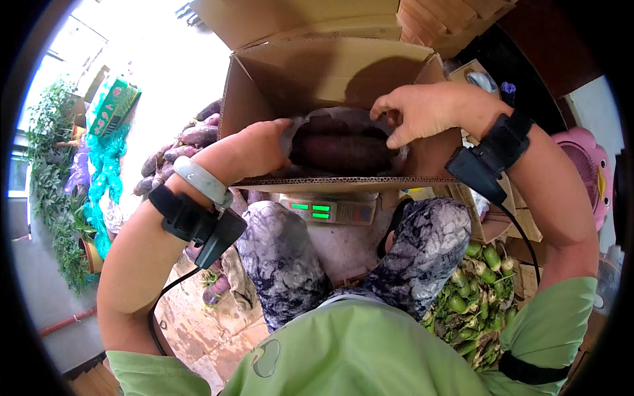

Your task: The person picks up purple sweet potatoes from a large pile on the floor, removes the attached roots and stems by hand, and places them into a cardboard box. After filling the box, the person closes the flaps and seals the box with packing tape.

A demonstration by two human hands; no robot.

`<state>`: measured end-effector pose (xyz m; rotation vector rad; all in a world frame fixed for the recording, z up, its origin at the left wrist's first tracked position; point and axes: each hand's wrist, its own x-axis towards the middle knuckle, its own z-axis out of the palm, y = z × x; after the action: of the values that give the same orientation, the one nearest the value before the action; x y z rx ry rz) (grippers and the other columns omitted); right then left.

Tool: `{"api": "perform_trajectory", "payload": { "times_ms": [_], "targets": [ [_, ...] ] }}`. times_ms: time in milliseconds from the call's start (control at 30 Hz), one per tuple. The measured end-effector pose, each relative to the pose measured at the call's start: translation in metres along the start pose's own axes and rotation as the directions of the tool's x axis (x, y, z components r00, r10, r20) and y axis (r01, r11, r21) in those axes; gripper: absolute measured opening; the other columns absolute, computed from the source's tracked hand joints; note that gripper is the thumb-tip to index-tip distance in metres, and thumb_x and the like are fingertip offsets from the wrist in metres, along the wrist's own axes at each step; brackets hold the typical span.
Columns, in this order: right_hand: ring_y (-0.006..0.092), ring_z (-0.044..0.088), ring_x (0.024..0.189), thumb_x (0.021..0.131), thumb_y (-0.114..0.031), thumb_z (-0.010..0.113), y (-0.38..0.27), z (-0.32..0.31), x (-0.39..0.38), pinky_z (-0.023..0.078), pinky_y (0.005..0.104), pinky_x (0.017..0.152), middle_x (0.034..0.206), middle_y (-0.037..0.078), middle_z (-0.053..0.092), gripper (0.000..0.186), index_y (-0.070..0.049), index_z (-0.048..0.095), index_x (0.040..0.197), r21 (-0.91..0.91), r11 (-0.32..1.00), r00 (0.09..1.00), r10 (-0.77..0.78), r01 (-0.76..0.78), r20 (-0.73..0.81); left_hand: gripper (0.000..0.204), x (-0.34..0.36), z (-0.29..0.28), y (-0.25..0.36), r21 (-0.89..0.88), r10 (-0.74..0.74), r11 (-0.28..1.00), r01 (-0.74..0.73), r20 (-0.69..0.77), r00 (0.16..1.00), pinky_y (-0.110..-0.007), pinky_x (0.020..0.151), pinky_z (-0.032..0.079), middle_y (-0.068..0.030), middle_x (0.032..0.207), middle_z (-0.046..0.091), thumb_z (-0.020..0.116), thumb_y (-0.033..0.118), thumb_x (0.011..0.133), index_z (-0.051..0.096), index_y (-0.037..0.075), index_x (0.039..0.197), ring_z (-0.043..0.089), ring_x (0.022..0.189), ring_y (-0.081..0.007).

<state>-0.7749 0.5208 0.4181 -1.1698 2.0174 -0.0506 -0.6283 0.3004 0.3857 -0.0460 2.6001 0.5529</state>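
Observation:
In front of me stands an open cardboard box (317, 72). Inside it, long dark purple radishes (343, 153) lie in a thin clear plastic bag (343, 116) whose rim is spread around them. At the bag's left side, my left hand (267, 142) is closed on the rim, its fingertips partly hidden. My right hand (419, 117) hovers over the bag's right edge, thumb and curled fingers apart, with nothing visible between them. Under the box's near side, a scale (333, 210) shows a green lit display between my knees.
Purple radishes (198, 136) are heaped left of the box; another purple radish (216, 290) lies near my left knee. Green radishes (485, 284) are piled by my right knee. A pink fan (581, 168) stands at the right, leafy plants (53, 152) at the left.

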Motion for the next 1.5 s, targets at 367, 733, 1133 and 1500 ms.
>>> {"api": "perform_trajectory", "payload": {
  "times_ms": [367,733,1133,1500],
  "targets": [
    [0.0270,0.057,0.104,0.068,-0.016,0.068,-0.007,0.014,0.062,0.047,0.0383,0.085,0.121,0.009,0.057,0.059,-0.010,0.052,0.125,-0.380,0.925,0.797,0.226,0.005,0.559,0.026,-0.005,0.003,-0.004,-0.532,-0.113,0.840,0.104,0.017,0.993,-0.028,0.078,0.047,-0.0119,0.088,0.066,0.052,0.000,0.077,0.064,-0.003,0.100,0.060,0.082,-0.0172],
    [0.0302,0.063,0.086,0.064,-0.011,0.063,-0.033,-0.001,0.019,0.050,0.0394,0.071,0.086,0.012,0.066,0.019,-0.007,0.068,0.082,-0.574,0.818,0.982,0.076,0.039,0.174,0.033,-0.016,-0.004,0.006,-0.835,-0.241,0.537,0.122,-0.013,0.970,-0.026,0.056,0.045,-0.0039,0.067,0.055,0.039,-0.005,0.077,0.062,-0.005,0.100,0.050,0.056,-0.0133],
    [0.0339,0.063,0.078,0.071,-0.013,0.059,-0.021,0.025,0.072,0.050,0.0446,0.068,0.077,0.015,0.064,0.018,-0.006,0.059,0.088,-0.403,0.915,0.834,-0.225,0.004,-0.503,0.017,0.020,0.000,-0.001,0.544,0.173,0.819,-0.182,0.067,0.983,-0.037,0.072,0.051,-0.0162,0.084,0.065,0.060,0.011,0.070,0.069,0.008,0.084,0.062,0.081,-0.0315],
    [0.0323,0.063,0.086,0.080,-0.047,0.058,-0.012,0.023,0.054,0.050,0.0393,0.074,0.086,0.018,0.065,0.049,0.001,0.068,0.084,-0.229,0.938,0.889,0.141,-0.262,-0.436,0.017,0.029,-0.027,0.022,-0.225,-0.152,0.944,0.241,0.352,0.923,-0.037,0.056,0.049,-0.0106,0.064,0.063,0.060,0.018,0.075,0.067,0.003,0.070,0.061,0.061,-0.0258]
  ]
}}
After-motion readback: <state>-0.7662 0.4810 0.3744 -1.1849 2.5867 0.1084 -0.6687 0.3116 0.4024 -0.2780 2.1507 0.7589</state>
